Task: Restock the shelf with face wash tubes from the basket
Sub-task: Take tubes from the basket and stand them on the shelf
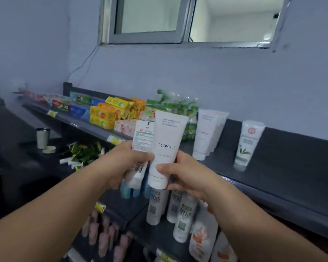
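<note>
Looking down past two bare forearms at a dark grey top shelf [284, 167] that runs along a pale lilac wall [178, 72]. A grey-framed window [150, 37] sits high in the wall, and a thin cable [83, 61] hangs below its left corner.

On the left stretch of the shelf lie stacked toothpaste boxes [102, 114] in red, blue, green and yellow. Beside them stand green-capped bottles [180, 106] in clear wrapping. To their right a row of white tubes [206, 133] marked FLORAL stands cap-down, one behind another. Well apart, further right, a leaf-printed tube [248, 144] stands alone, also cap-down.

A lower shelf [121, 205] holds white bottles [184, 214] and orange-labelled bottles [203, 235]. At far left, on a dark surface, sit a metal cup [42, 138] and a scatter of green tubes [83, 152].

Both hands are raised in front of the top shelf. The left hand [125, 165] is curled round a bundle of tubes [142, 137]; the front one is white with a barcode, and blue caps show beneath the hand. The right hand [186, 174] grasps the lower end of a white face wash tube [167, 144] marked FLORAL, thumb across its front. This tube is held in the air, cap down, leaning slightly to the right and touching the bundle. It sits just left of the standing row.
</note>
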`<state>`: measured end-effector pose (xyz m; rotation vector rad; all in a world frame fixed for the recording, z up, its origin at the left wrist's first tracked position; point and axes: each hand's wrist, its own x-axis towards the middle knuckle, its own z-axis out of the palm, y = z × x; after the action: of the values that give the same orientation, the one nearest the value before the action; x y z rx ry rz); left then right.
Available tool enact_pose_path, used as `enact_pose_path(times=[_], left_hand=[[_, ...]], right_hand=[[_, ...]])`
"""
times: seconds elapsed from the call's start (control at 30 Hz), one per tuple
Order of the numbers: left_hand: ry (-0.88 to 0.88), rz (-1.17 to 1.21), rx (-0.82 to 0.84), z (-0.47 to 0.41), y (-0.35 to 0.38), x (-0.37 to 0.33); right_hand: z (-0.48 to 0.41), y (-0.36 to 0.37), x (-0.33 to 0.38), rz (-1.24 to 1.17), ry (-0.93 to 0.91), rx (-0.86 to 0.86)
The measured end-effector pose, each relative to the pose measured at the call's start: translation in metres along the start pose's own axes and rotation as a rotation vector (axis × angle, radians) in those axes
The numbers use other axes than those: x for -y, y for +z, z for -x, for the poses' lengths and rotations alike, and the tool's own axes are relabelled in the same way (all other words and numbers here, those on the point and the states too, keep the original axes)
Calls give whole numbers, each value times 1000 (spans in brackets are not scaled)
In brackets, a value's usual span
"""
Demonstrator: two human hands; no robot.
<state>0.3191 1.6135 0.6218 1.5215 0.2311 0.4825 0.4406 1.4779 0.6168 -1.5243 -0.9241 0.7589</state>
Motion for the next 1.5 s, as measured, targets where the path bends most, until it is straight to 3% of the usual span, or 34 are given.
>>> enact_pose_path(times=[0.33, 0.57, 1.2, 1.5], left_hand=[[87, -60, -188, -50, 52, -24], [92, -42, -175, -72, 63, -22], [60, -31, -181, -100, 72, -4], [113, -20, -55, -94, 100, -21]], right_hand=[[4, -72, 33, 47, -142, -357], [-16, -108, 29, 196, -188, -590], [-46, -123, -7, 416, -10, -583], [-16, -129, 2, 465, -12, -628]])
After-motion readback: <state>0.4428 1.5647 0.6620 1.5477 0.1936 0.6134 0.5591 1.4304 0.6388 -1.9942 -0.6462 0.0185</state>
